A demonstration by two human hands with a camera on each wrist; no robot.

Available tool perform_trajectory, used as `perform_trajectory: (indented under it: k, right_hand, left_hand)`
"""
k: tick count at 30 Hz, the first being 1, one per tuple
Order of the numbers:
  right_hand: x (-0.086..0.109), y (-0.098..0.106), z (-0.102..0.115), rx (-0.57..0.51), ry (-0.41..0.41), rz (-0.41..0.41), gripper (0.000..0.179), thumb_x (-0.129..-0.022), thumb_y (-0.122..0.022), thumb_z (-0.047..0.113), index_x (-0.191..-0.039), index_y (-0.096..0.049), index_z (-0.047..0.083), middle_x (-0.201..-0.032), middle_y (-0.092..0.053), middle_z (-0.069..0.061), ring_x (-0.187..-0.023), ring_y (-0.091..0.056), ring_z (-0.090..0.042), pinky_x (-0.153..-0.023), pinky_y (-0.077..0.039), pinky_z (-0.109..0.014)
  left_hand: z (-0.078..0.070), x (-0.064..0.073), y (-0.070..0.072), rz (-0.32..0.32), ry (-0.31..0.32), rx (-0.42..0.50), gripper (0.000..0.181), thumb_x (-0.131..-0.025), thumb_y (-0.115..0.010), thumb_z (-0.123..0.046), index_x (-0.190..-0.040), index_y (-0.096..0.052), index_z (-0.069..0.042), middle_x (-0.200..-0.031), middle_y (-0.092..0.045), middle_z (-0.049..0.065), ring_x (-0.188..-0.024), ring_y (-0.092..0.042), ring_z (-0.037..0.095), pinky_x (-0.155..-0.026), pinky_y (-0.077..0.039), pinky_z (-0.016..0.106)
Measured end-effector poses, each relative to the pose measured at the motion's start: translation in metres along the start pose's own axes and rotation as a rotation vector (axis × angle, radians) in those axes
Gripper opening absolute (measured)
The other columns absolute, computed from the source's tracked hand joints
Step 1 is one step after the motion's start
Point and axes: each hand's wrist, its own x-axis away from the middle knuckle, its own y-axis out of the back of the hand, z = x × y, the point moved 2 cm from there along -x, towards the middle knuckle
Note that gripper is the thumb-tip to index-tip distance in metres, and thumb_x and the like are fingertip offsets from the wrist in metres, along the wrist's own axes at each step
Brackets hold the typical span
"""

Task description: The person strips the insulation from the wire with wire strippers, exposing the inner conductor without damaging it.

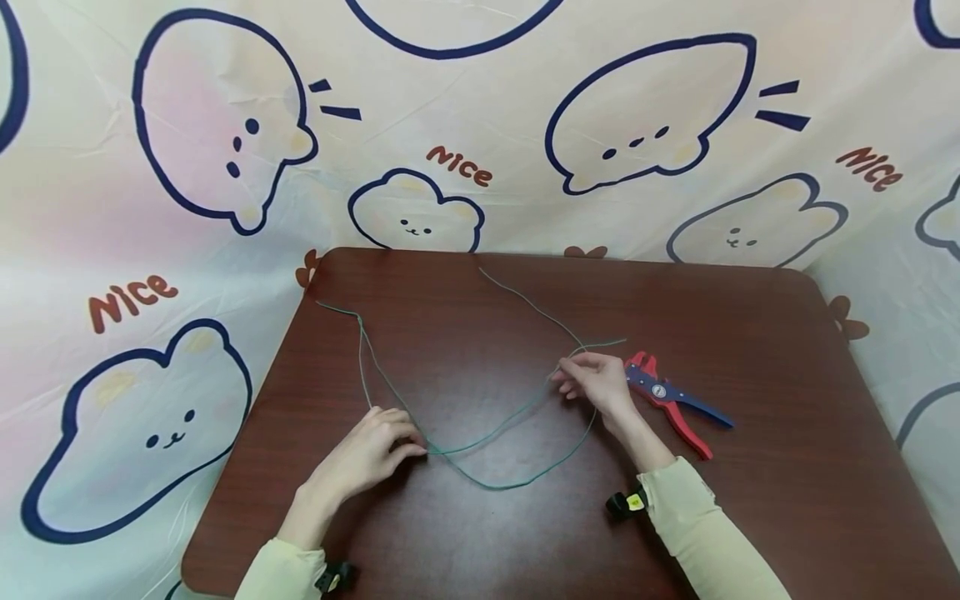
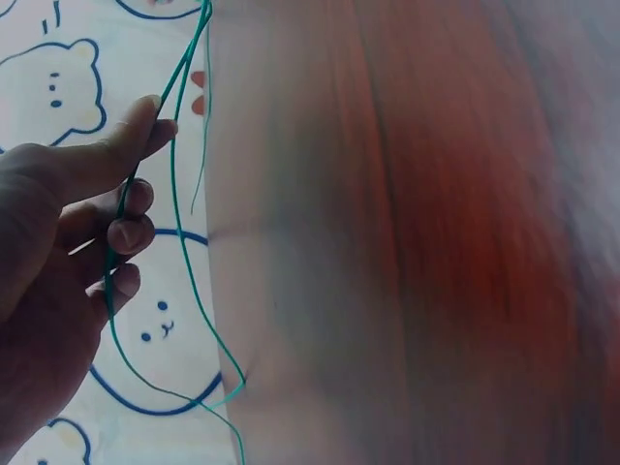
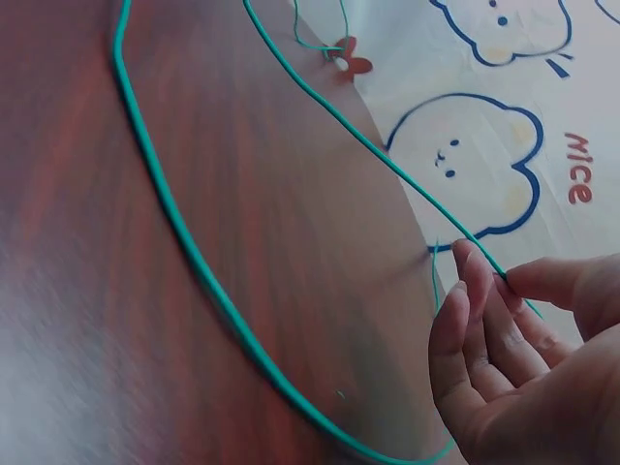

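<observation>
A thin green wire (image 1: 525, 483) lies in loose loops across the brown table, with one end reaching the far left and others toward the back. My left hand (image 1: 369, 450) pinches a strand between thumb and forefinger at the left of the loop. In the left wrist view, the wire (image 2: 198, 291) also runs down past the curled fingers. My right hand (image 1: 600, 383) pinches another stretch between thumb and fingertips, as the right wrist view shows, while a thick-looking near loop of wire (image 3: 181, 231) sweeps below it. A strand spans the gap between both hands.
A red and blue wire stripper (image 1: 667, 396) lies just right of my right hand. The brown table (image 1: 780, 517) has rounded corners, and a cartoon-printed cloth (image 1: 525, 225) hangs behind it and along its sides.
</observation>
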Motion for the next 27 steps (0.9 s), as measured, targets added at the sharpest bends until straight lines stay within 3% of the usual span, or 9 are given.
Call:
perform_trajectory:
  k: [7,12,16,20,27]
  right_hand:
    - [0.010,-0.021,-0.007,-0.037,-0.019,0.053,0.030,-0.110,-0.067,0.014,-0.119,-0.071,-0.014,-0.081,-0.083,0.000,-0.063,-0.075,-0.009,-0.066,-0.066,-0.029]
    - [0.014,-0.031,-0.010,-0.066,-0.050,0.057,0.027,-0.110,-0.068,0.013,-0.115,-0.073,-0.013,-0.084,-0.084,-0.006,-0.062,-0.075,-0.011,-0.066,-0.067,-0.030]
    - [0.018,-0.037,-0.011,-0.085,-0.070,0.069,0.026,-0.109,-0.068,0.012,-0.114,-0.074,-0.012,-0.086,-0.084,-0.009,-0.062,-0.076,-0.011,-0.066,-0.067,-0.030]
    - [0.022,-0.043,-0.014,-0.106,-0.092,0.089,0.025,-0.108,-0.070,0.012,-0.111,-0.075,-0.012,-0.088,-0.085,-0.012,-0.063,-0.076,-0.012,-0.067,-0.067,-0.031]
    - [0.027,-0.046,-0.020,-0.115,-0.112,0.082,0.023,-0.108,-0.069,0.012,-0.110,-0.074,-0.011,-0.088,-0.085,-0.013,-0.062,-0.076,-0.012,-0.066,-0.067,-0.031]
  left_hand:
    - [0.005,0.016,0.007,0.010,0.037,-0.077,0.010,-0.090,-0.089,-0.014,-0.087,-0.082,-0.020,-0.084,-0.071,-0.014,-0.085,-0.068,0.008,-0.092,-0.054,0.041]
    - [0.008,0.023,0.012,-0.037,0.008,-0.122,0.015,-0.084,-0.093,-0.010,-0.083,-0.081,-0.018,-0.082,-0.071,-0.011,-0.084,-0.065,0.010,-0.097,-0.056,0.043]
    - [0.011,0.026,0.016,-0.053,-0.014,-0.163,0.018,-0.079,-0.096,-0.007,-0.081,-0.081,-0.016,-0.082,-0.071,-0.007,-0.086,-0.066,0.014,-0.111,-0.053,0.051]
    - [0.013,0.026,0.018,-0.013,0.018,-0.201,0.018,-0.078,-0.096,-0.006,-0.080,-0.081,-0.016,-0.082,-0.070,-0.004,-0.089,-0.068,0.017,-0.121,-0.047,0.058]
    - [0.014,0.023,0.020,0.088,0.095,-0.212,0.019,-0.082,-0.096,-0.013,-0.077,-0.078,-0.016,-0.081,-0.069,-0.005,-0.091,-0.068,0.020,-0.123,-0.047,0.057]
